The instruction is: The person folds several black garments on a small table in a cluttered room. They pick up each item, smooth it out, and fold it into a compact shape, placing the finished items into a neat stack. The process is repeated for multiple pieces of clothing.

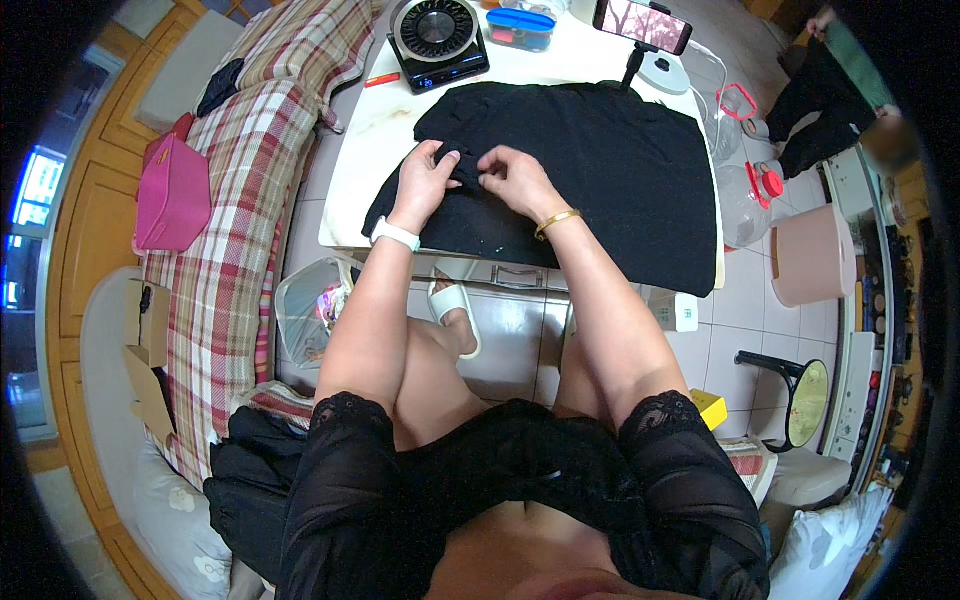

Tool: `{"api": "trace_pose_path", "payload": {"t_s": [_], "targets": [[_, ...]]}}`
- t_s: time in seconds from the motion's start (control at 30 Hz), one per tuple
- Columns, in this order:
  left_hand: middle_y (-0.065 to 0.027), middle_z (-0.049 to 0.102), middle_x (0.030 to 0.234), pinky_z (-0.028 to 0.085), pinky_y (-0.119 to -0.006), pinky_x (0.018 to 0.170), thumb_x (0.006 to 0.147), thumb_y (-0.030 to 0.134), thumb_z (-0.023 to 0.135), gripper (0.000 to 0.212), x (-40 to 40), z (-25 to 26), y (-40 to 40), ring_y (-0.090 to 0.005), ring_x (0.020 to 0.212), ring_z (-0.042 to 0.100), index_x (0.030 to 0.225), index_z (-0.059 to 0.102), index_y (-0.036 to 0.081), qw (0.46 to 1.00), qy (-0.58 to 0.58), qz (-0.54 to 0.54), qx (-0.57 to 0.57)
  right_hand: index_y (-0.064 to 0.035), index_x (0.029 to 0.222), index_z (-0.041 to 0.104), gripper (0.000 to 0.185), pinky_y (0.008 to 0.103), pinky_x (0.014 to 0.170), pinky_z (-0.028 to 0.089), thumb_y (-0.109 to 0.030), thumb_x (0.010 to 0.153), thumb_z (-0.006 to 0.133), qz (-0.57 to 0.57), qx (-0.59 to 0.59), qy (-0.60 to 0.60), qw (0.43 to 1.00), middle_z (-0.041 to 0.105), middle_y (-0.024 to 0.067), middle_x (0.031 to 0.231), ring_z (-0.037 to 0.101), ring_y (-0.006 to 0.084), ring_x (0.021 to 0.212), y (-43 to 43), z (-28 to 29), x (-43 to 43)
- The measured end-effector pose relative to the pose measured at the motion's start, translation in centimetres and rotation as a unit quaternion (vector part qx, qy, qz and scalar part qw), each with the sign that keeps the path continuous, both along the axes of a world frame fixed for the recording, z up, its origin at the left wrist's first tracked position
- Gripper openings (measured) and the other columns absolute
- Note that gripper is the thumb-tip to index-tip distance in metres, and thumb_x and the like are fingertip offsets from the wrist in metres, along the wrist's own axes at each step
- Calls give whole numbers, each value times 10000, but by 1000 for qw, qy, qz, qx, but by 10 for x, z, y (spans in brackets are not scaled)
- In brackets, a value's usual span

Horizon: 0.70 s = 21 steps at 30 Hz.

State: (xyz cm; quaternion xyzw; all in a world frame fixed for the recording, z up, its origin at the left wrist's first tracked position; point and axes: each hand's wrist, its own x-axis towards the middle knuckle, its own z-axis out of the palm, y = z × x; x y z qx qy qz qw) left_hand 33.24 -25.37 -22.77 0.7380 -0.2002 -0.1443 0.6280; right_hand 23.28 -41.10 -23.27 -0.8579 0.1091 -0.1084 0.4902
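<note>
A black cloth, perhaps a garment (615, 180), lies spread over the white table and hangs past its front edge. At its left part, my left hand (427, 184) pinches a bunched fold between thumb and fingers. My right hand (521, 180) is just to the right, its fingers curled and the fingertips close to the same fold. Whether something thin sits between those right fingertips is too small to tell. A few tiny teal specks (491, 250) show on the cloth near the front edge.
Behind the cloth are a black fan-like device (436, 34), a blue-lidded container (521, 28) and a phone (643, 28) on a stand. A plaid-covered sofa (247, 172) runs along the left, near a trash bag (307, 315). A person (825, 94) stands far right, beyond plastic jugs (742, 206).
</note>
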Motion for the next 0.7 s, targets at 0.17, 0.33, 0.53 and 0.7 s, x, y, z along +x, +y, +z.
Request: {"api": "trace_pose_path", "payload": {"t_s": [0.17,0.33,0.53,0.7], "targets": [[2,573,826,558,-248,648,973,153,652,212,-6,9,1,-76,740,572,1099,610,-12,997,33,-65,22,-31,998,717,237,353,805,556,-190,831,772,-33,61,-36,997,732,126,915,699,234,818,-3,-7,5],[-38,640,888,564,-270,758,986,130,602,213,2,1,12,-103,770,610,1136,622,-21,993,-34,-66,96,-26,917,712,95,327,747,558,-114,893,686,-84,139,-11,987,735,86,813,716,185,758,-8,-11,11],[-14,562,985,568,-280,838,988,11,481,442,-5,1,17,-115,887,620,1428,447,-16,988,87,-128,-10,-1,941,708,128,319,756,555,-111,875,716,-67,117,-20,991,733,86,818,709,176,783,-10,-35,20],[-52,601,1088,555,-278,877,958,6,540,488,0,-8,25,-152,1006,639,1436,442,-17,988,44,-145,18,-34,874,723,149,359,759,546,-165,818,769,-86,21,34,996,723,127,822,704,241,785,10,-10,16]]}}
